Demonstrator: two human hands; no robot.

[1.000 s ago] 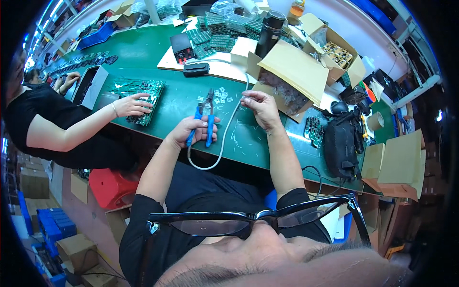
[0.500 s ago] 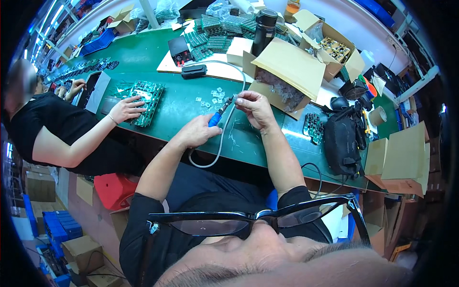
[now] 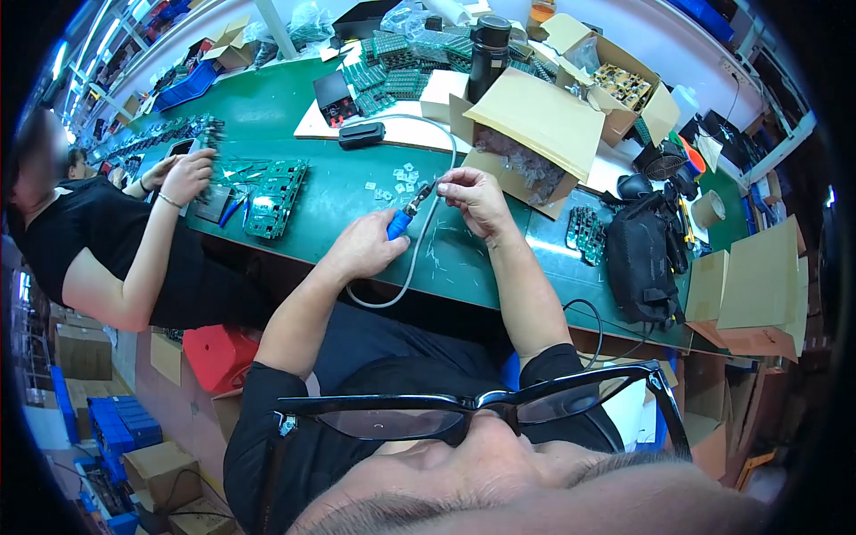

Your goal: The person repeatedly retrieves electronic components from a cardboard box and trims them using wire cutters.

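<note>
My left hand (image 3: 366,245) is closed around a blue-handled tool (image 3: 400,221) with a metal head pointing up and to the right. A grey cable (image 3: 415,270) loops down beside the tool and below my left wrist. My right hand (image 3: 475,200) is pinched at the tip of the metal head; what sits between its fingertips is too small to make out. Several small whitish pieces (image 3: 406,177) lie on the green table just beyond the tool, and thin white scraps (image 3: 433,259) are scattered nearer the edge.
A co-worker's hand (image 3: 187,176) holds a circuit board at the left, near another green circuit board (image 3: 274,198). An open cardboard box (image 3: 535,120) with clear plastic parts stands beyond my right hand, beside a black flask (image 3: 489,55). A black bag (image 3: 640,259) lies at the right.
The co-worker's hand has left the green circuit board and moved left, lifting another board. My hands and the blue-handled tool stay almost in place.
</note>
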